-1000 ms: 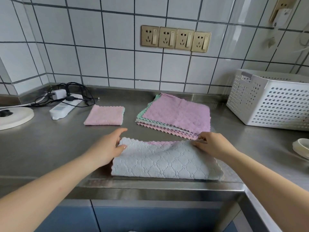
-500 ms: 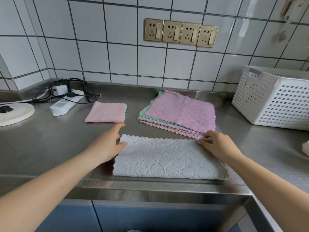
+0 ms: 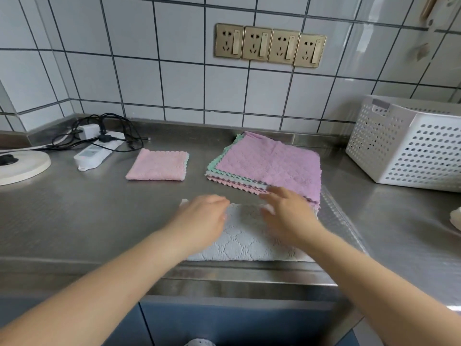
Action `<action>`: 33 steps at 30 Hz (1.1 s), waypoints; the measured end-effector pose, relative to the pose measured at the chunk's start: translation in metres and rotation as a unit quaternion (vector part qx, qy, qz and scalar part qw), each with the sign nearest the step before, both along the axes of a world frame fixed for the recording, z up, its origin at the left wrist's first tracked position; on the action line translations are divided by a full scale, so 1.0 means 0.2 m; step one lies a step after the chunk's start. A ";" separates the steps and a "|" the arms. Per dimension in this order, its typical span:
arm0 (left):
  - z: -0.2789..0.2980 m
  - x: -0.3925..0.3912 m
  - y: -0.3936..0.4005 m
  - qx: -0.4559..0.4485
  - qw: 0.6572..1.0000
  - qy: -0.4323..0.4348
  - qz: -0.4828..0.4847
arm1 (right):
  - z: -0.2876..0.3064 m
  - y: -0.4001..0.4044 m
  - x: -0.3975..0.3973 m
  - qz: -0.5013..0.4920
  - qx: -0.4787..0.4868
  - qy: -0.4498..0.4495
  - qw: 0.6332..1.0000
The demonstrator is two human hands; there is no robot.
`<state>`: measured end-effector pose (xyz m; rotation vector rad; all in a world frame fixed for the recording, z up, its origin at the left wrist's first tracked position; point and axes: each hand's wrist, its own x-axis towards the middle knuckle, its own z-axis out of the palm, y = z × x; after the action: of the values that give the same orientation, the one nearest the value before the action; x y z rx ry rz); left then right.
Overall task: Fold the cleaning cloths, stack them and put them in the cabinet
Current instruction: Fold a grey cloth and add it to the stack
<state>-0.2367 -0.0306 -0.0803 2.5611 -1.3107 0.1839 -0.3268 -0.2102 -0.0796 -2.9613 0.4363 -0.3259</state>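
Home kitchen. White square wall tiles (image 3: 179,83) with dark grout, stainless steel desk (image 3: 74,221) with raised back lip, blue cabinet fronts (image 3: 224,323) below. Row of four brass wall sockets (image 3: 270,45) above the desk. White perforated storage basket (image 3: 409,146) at right, power strip (image 3: 98,151) with tangled black cables at left, pile of unfolded cleaning cloths (image 3: 269,163) by the wall.

A white perforated basket (image 3: 409,151) stands right on the steel counter (image 3: 62,211); a power strip (image 3: 96,152) lies left.
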 end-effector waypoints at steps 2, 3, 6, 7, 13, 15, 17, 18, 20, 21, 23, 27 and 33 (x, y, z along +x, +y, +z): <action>-0.06 -0.07 -0.09 0.058 0.998 0.002 -0.030 | -0.05 0.15 0.03 0.025 0.024 0.063 0.997; -0.10 -0.09 -0.11 0.074 0.997 0.012 -0.030 | -0.08 0.19 0.04 0.033 0.028 0.076 0.996; -0.17 -0.09 -0.09 0.090 0.995 0.038 -0.003 | -0.18 0.19 0.00 0.021 0.026 0.086 0.996; -0.18 -0.08 -0.07 0.097 0.995 0.038 0.005 | -0.19 0.17 -0.02 0.014 0.011 0.093 0.996; -0.16 -0.04 0.00 0.141 0.987 0.061 0.050 | -0.16 0.09 -0.12 -0.005 -0.004 0.126 0.992; -0.15 -0.03 0.02 0.142 0.985 0.065 0.068 | -0.15 0.03 -0.16 -0.024 -0.001 0.131 0.991; -0.15 -0.01 0.05 0.138 0.984 0.079 0.084 | -0.15 -0.03 -0.19 -0.044 -0.002 0.143 0.989; -0.15 0.00 0.06 0.138 0.983 0.085 0.088 | -0.15 -0.06 -0.21 -0.052 0.000 0.150 0.987; -0.15 0.01 0.09 0.145 0.980 0.095 0.095 | -0.14 -0.12 -0.25 -0.072 0.008 0.161 0.984; -0.15 0.01 0.10 0.148 0.979 0.095 0.099 | -0.14 -0.14 -0.26 -0.083 0.007 0.165 0.983; -0.12 -0.01 0.10 0.148 0.982 0.070 0.097 | -0.12 -0.17 -0.26 -0.098 -0.019 0.153 0.983; -0.08 -0.19 0.05 0.032 0.998 -0.024 -0.057 | -0.06 -0.16 -0.12 -0.036 -0.053 0.043 0.997; -0.19 -0.38 -0.03 -0.030 0.982 -0.107 -0.156 | -0.02 -0.05 0.17 0.040 0.084 0.020 0.995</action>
<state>-0.3130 -0.0357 -0.1174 2.2973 -1.7344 0.4380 -0.2932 -0.2199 -0.0844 -2.8165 0.3305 -0.2094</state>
